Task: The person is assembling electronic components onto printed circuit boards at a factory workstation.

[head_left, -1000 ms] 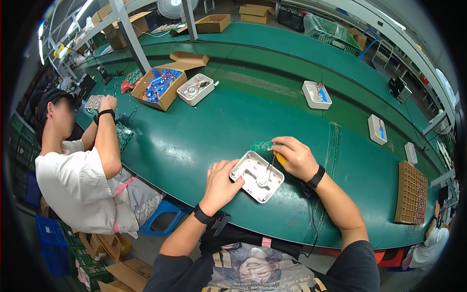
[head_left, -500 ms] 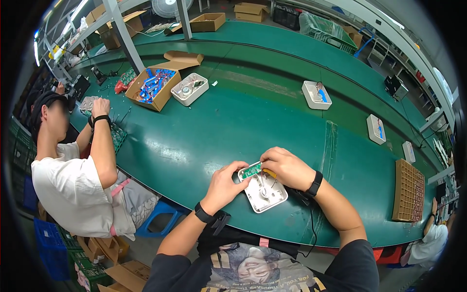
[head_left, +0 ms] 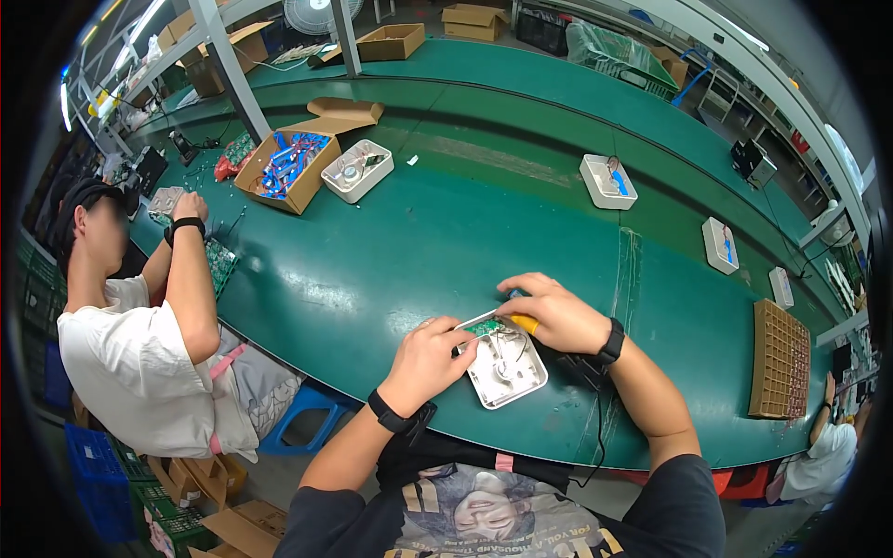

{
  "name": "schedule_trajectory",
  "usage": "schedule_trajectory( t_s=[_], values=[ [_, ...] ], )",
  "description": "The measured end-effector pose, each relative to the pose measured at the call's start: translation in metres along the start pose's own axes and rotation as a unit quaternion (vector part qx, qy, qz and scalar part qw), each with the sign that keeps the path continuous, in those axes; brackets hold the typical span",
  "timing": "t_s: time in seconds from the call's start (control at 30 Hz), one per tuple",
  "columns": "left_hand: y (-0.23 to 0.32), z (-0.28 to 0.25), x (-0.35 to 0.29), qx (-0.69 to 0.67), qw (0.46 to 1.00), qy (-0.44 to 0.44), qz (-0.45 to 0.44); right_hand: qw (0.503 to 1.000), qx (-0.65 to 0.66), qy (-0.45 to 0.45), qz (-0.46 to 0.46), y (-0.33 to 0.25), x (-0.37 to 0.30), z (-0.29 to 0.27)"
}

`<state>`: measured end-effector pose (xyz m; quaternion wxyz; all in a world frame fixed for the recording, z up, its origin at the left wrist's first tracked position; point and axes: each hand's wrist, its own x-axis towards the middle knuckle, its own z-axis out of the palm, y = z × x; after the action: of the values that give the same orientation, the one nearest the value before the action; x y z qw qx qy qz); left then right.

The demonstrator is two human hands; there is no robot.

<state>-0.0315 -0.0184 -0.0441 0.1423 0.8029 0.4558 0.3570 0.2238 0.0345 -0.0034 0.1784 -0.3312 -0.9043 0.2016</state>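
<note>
A white plastic housing (head_left: 507, 383) lies in front of me on the green table, its open side up, with thin wires and a round part inside. At its far end sits a green circuit board (head_left: 486, 327), partly covered by my fingers. My left hand (head_left: 430, 363) is closed on the housing's left far corner, fingertips at the board. Over the far right corner, my right hand (head_left: 558, 321) is closed around a yellow-handled tool (head_left: 524, 323); its working end is hidden, so its exact kind cannot be told.
Beyond stand white housings (head_left: 357, 171) (head_left: 608, 181) (head_left: 720, 245) and a cardboard box of blue wired cells (head_left: 296, 167). A compartmented tray (head_left: 781, 361) lies at the right. A black cord (head_left: 600, 437) hangs off the near edge. At left, a co-worker (head_left: 139, 344) handles a part beside circuit boards.
My right hand has turned and shifted slightly right, with more of the yellow handle showing. My left fingers have moved over the board, covering more of it. The housing stays nearly in place.
</note>
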Motion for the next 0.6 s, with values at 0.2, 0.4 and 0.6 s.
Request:
schedule_trajectory(
  t_s=[0.2,0.4,0.6],
  values=[
    [-0.001,-0.005,-0.003,0.039,0.999,0.018,-0.031,0.998,-0.013,-0.021,0.051,-0.016,-0.002,-0.016],
    [0.001,-0.005,-0.002,0.047,0.998,0.032,-0.03,0.988,-0.142,0.009,0.063,-0.033,0.001,0.007],
    [0.001,-0.004,-0.004,0.051,0.997,0.031,-0.039,0.999,-0.034,0.006,0.038,-0.033,-0.006,0.007]
  ],
)
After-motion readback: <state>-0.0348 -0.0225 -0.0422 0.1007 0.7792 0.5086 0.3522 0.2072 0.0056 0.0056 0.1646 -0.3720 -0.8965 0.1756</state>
